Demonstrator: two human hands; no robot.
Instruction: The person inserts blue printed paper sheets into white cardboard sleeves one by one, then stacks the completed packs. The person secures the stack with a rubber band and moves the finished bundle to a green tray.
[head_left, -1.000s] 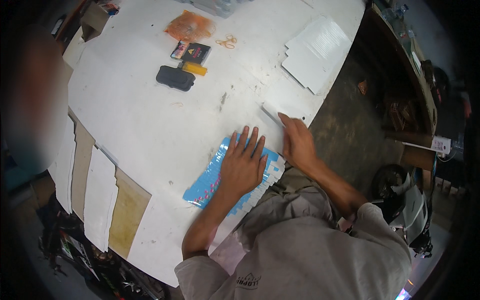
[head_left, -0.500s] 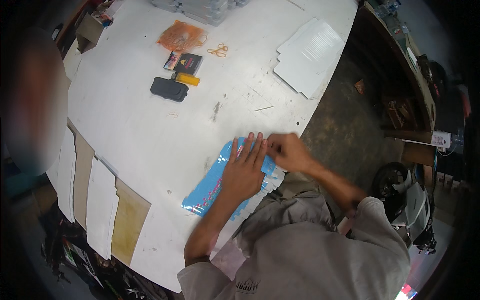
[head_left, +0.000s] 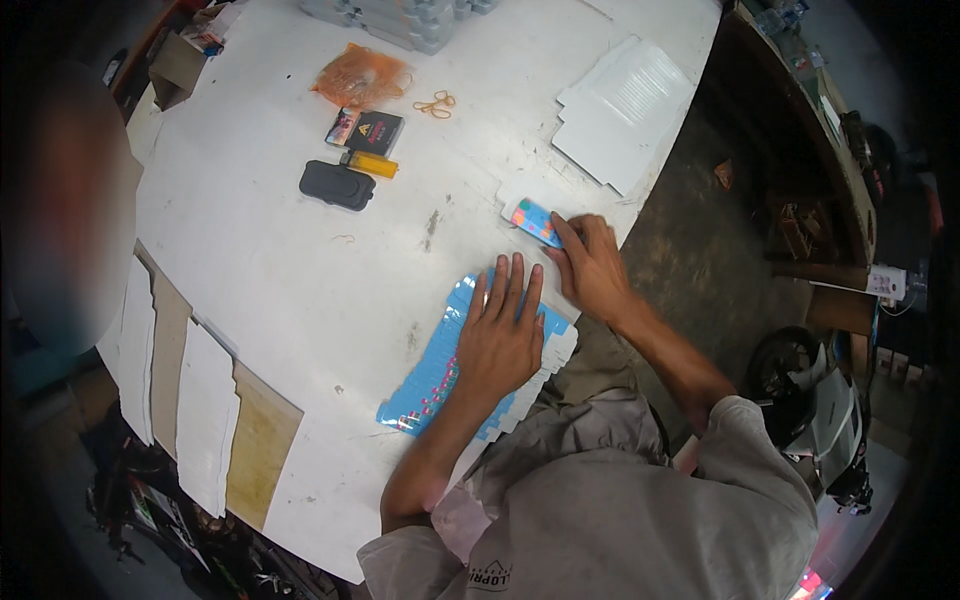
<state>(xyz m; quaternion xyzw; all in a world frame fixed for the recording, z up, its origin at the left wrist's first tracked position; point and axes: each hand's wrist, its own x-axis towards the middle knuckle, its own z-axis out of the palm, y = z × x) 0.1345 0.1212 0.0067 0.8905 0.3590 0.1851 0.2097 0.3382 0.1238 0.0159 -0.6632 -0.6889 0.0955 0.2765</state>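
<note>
Just came off the blue stack (head_left: 422, 382) under the flat left hand (head_left: 497, 345), pinching one separate colorful piece (head_left: 532, 219) in the right hand (head_left: 592, 265).

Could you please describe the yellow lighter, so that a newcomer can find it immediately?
On the big white table, look toward the upper left of the picture, below the orange bag. There, between a flat black box and a rounded dark case, lies the small yellow lighter. Its bright yellow body sets it apart from those two dark neighbours.
</note>
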